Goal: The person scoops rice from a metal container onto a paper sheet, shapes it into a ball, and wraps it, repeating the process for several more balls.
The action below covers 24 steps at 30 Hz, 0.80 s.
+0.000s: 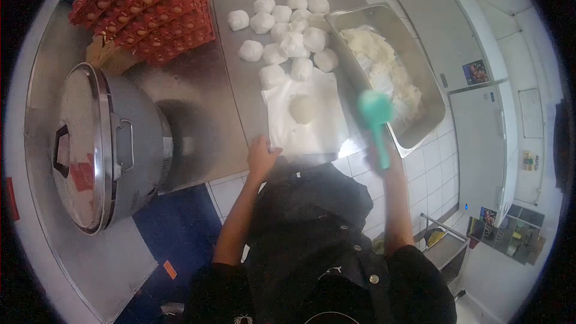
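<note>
My right hand [380,157] is closed round the handle of a green scoop [375,108], blurred by motion, over the near left edge of a metal pan [436,93]. Inside the pan lies a pale, lumpy mass [384,66]. At the table's front edge my left hand [263,155] rests by the lower left corner of a white paper sheet [288,135], its fingers curled. A round pale portion [302,109] sits on the sheet. Behind it are several white wrapped balls [292,44], grouped on the metal table.
Red egg trays [162,12] holding eggs are stacked at the back left. A large lidded metal pot [135,144] stands at the left. White cabinets [480,138] line the right side, and a wire-sided shelf [444,246] is at the lower right.
</note>
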{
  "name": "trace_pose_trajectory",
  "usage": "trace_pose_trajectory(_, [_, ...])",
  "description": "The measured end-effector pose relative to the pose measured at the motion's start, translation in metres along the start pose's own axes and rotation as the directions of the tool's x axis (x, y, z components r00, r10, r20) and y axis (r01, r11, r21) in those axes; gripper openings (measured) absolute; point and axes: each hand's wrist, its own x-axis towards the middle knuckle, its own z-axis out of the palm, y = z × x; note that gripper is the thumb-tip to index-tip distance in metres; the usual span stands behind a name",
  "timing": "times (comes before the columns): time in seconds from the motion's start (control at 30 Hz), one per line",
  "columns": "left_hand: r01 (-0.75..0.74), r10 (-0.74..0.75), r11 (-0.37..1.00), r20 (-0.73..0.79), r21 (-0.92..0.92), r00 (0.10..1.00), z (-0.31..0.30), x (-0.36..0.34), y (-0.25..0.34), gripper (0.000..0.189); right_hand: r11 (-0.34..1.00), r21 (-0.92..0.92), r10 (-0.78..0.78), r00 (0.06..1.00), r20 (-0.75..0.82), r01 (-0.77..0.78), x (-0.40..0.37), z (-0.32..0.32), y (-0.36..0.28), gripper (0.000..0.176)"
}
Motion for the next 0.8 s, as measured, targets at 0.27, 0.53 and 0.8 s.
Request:
trace_pose_trajectory(0.27, [-0.619,0.58,0.742,0.215,0.259,0.786,-0.012,0.003,0.012,0.035,-0.364,-0.843,-0.681,0.73,-0.048,-0.396,0.072,-0.106,-0.086,0.036])
trace_pose_trajectory(0.53, [-0.648,0.624,0.754,0.189,0.108,0.758,-0.028,0.024,0.004,0.018,-0.406,-0.913,-0.593,0.77,0.235,-0.034,0.044,0.007,-0.05,0.04])
trace_pose_trajectory(0.8, [-0.415,0.429,0.901,0.113,-0.126,0.896,-0.015,0.016,0.01,0.02,-0.461,-0.718,-0.033,0.798,0.602,0.522,0.095,-0.021,0.082,0.013])
